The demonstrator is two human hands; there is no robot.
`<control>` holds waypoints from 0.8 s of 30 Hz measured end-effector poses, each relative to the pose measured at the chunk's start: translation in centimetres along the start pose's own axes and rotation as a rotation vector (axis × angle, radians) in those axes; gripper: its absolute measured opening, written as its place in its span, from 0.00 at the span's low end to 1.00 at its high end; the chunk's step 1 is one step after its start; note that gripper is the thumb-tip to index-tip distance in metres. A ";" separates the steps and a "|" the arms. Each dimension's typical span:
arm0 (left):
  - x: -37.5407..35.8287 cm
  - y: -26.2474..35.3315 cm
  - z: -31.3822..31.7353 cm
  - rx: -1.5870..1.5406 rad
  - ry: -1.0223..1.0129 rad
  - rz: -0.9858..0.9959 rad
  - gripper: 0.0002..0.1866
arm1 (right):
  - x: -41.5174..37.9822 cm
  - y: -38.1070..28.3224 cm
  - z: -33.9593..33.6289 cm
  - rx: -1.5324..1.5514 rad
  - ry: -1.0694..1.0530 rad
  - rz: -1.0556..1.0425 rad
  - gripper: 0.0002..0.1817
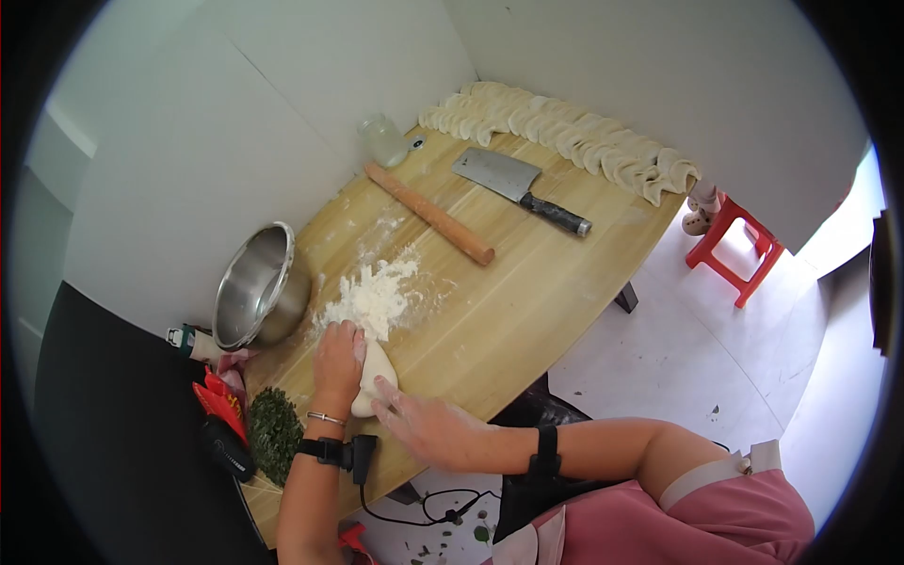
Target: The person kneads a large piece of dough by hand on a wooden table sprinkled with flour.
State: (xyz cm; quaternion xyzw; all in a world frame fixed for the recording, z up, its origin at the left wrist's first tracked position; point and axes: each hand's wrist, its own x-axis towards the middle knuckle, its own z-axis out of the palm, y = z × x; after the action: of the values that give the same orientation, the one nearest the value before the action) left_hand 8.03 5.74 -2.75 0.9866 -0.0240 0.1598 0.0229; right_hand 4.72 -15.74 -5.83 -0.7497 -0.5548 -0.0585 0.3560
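Observation:
A pale lump of dough lies on the wooden table, beside a heap of white flour. My left hand rests against the dough's left side, its fingers near the flour and close together. At the dough's lower right, my right hand touches it with fingertips that are apart, the thumb side up. Flour dusts both hands. Beyond the flour lies a wooden rolling pin, and a cleaver with a black handle is farther right.
Rows of dumplings line the far edge near a glass jar. On the left are a metal bowl, chopped greens and a red packet. A red stool stands on the floor. A cable hangs below my wrist.

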 end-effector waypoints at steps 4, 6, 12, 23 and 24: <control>-1.1 2.2 -1.7 -0.035 0.133 -0.017 0.10 | -0.4 0.6 0.8 0.053 0.154 -0.040 0.25; -1.5 2.4 -2.7 -0.100 0.168 -0.035 0.11 | -0.8 0.4 0.6 0.040 0.194 -0.074 0.23; -2.9 3.1 -5.5 -0.285 -0.091 -0.334 0.11 | -0.9 0.5 -0.3 0.201 0.131 -0.015 0.18; -7.4 6.4 -3.9 0.002 0.052 -0.069 0.13 | -0.7 1.1 -1.6 0.429 0.027 0.126 0.28; -7.2 5.7 -3.5 0.005 0.036 -0.105 0.13 | -0.6 1.1 -1.5 0.454 -0.003 0.120 0.28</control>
State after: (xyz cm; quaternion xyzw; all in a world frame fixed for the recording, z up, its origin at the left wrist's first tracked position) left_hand -0.18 0.50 -1.51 0.9835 0.0289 0.1761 0.0292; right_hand 5.93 -17.22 -5.57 -0.6820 -0.5087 0.0904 0.5176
